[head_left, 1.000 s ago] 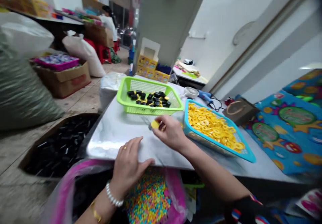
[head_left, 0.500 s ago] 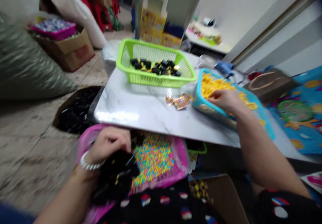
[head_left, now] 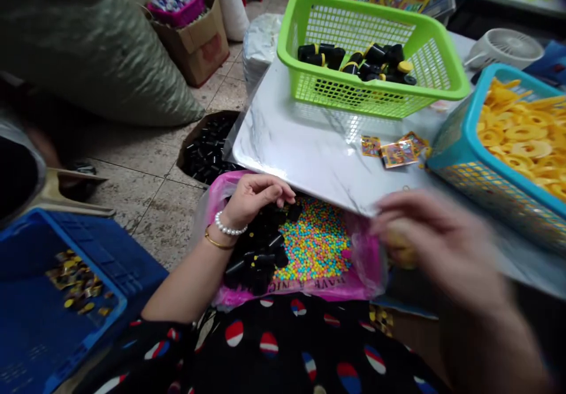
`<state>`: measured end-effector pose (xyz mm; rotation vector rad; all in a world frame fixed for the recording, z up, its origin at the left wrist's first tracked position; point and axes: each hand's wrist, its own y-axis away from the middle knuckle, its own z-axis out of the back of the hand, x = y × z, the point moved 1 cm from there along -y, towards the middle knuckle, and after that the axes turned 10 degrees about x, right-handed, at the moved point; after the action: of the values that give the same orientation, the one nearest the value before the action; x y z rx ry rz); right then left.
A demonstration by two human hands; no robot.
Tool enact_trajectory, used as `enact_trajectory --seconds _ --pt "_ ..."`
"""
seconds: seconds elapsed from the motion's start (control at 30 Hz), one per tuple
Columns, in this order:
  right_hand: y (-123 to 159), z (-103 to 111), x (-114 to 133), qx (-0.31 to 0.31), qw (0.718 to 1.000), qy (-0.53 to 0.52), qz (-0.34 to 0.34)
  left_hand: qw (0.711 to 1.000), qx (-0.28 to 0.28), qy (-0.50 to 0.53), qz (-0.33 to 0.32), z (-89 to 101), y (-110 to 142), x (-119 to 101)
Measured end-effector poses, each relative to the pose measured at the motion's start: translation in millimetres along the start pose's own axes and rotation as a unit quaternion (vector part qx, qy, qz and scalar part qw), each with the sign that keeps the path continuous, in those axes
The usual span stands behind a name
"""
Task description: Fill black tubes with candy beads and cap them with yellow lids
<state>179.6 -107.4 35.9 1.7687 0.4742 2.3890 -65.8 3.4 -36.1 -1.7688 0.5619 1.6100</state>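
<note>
Left hand (head_left: 254, 196): fingers curled, over black tubes (head_left: 264, 260)
Right hand (head_left: 444, 240): blurred, by the near edge of the table (head_left: 300, 152)
Grip: I cannot tell whether either hand pinches anything
Pink tray (head_left: 322, 291): tubes left, coloured balls (head_left: 313, 240) right
Baskets: 2; green basket (head_left: 305, 90) far, blue basket (head_left: 471, 127) right with yellow rings (head_left: 526, 134)

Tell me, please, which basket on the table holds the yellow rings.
The light-blue basket at the right; the green basket beside it holds black-and-yellow pieces.

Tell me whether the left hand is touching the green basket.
Apart: the head view shows white tabletop between the left hand and the green basket.
</note>
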Motion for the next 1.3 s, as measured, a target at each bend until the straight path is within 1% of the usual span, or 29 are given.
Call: enact_trajectory --seconds 0.03,0.07,0.1,0.13,0.2,0.23,0.3,0.37,0.4,0.43,0.47,0.53,0.57,0.6,0.63,0.67,0.7,0.73,0.77,0.87,0.9,0.93,1.0,1.07,1.1,1.13,1.2,1.27,1.3 --pt "-8.7 -20.2 -9.5 0.039 0.998 0.045 -0.01 1.0 -0.001 -0.01 0.004 -2.7 -0.3 -1.0" --pt "-20.8 -38.3 -19.9 0.057 0.993 0.102 -0.019 1.0 0.006 -0.018 0.008 -6.0 -0.5 -2.6" --pt "-35.0 -53.8 -30.3 0.05 0.985 0.162 -0.021 0.999 0.014 -0.026 0.014 -9.4 -0.8 -4.4" --pt "-49.7 -66.1 -40.1 0.01 0.975 0.219 -0.02 0.999 0.021 -0.031 0.022 -12.6 -1.1 -6.2" --pt "-74.2 -83.5 -55.5 -0.043 0.959 0.281 0.014 0.998 0.024 -0.038 0.033 -17.1 -1.6 -9.0" --pt "-81.6 -89.0 -60.9 -0.039 0.951 0.305 0.028 0.998 0.022 -0.038 0.036 -18.2 -1.6 -9.7" --pt "-85.0 -94.5 -67.4 0.02 0.937 0.346 0.043 0.999 0.012 -0.036 0.037 -17.9 -1.1 -9.5" --pt "-76.1 -92.2 -69.3 0.079 0.922 0.374 0.06 0.999 0.004 -0.032 0.034 -16.1 0.0 -8.0" --pt "-69.5 -88.4 -69.1 0.092 0.914 0.388 0.077 0.999 0.001 -0.033 0.029 -15.3 0.4 -7.2" --pt "-63.1 -83.4 -68.4 0.091 0.902 0.41 0.095 0.999 -0.004 -0.039 0.02 -15.0 0.6 -6.6" --pt "-57.5 -77.9 -67.7 0.081 0.885 0.445 0.11 0.999 -0.011 -0.052 0.007 -15.4 0.5 -6.0" --pt "-50.5 -69.3 -67.6 0.063 0.831 0.54 0.119 0.994 -0.035 -0.101 -0.031 -18.6 -1.2 -5.5" --pt "-49.0 -67.7 -68.6 0.07 0.801 0.584 0.117 0.988 -0.052 -0.135 -0.053 -21.4 -2.6 -5.4" --pt "-48.4 -68.1 -70.5 0.088 0.777 0.613 0.115 0.98 -0.07 -0.169 -0.075 -24.7 -4.0 -5.6" --pt "-48.0 -70.1 -72.8 0.117 0.764 0.623 0.117 0.972 -0.083 -0.2 -0.095 -28.2 -5.2 -6.1" --pt "-47.4 -72.9 -75.1 0.147 0.765 0.614 0.124 0.964 -0.091 -0.223 -0.112 -31.7 -6.1 -7.0" --pt "-46.3 -75.2 -76.9 0.168 0.778 0.591 0.131 0.959 -0.094 -0.238 -0.125 -34.6 -6.5 -8.5" --pt "-44.4 -76.2 -77.7 0.177 0.802 0.554 0.138 0.956 -0.092 -0.246 -0.134 -36.7 -6.3 -10.4" --pt "-41.6 -75.1 -77.1 0.17 0.833 0.506 0.145 0.954 -0.088 -0.248 -0.141 -38.0 -5.7 -12.8" --pt "-28.6 -59.2 -66.6 0.102 0.935 0.304 0.153 0.959 -0.06 -0.229 -0.153 -37.8 -2.8 -20.6" --pt "-23.5 -51.9 -60.6 0.078 0.959 0.224 0.156 0.963 -0.044 -0.217 -0.156 -37.3 -2.5 -22.7" --pt "-18.7 -45.3 -53.9 0.057 0.974 0.15 0.161 0.965 -0.025 -0.206 -0.158 -37.2 -2.8 -24.3" --pt "-11.7 -36.5 -40.2 0.02 0.984 0.038 0.176 0.967 0.011 -0.196 -0.162 -38.7 -5.6 -26.1" --pt "-10.8 -34.7 -28.5 -0.021 0.98 -0.014 0.198 0.963 0.025 -0.212 -0.166 -42.4 -10.6 -26.7" --pt "-13.0 -35.4 -24.0 -0.04 0.977 -0.024 0.209 0.959 0.02 -0.227 -0.167 -44.6 -13.5 -26.8" --pt "-16.9 -36.1 -20.4 -0.055 0.974 -0.025 0.219 0.955 0.009 -0.244 -0.167 -46.7 -16.3 -26.8" --pt "-27.7 -34.7 -14.9 -0.061 0.972 -0.016 0.227 0.946 -0.031 -0.278 -0.165 -49.4 -21.4 -26.3" --pt "-39.6 -25.8 -10.0 -0.042 0.978 0.018 0.204 0.932 -0.086 -0.316 -0.153 -48.9 -25.7 -25.0" --pt "-44.9 -18.5 -7.4 -0.028 0.981 0.053 0.186 0.923 -0.113 -0.337 -0.146 -47.6 -27.7 -24.3"
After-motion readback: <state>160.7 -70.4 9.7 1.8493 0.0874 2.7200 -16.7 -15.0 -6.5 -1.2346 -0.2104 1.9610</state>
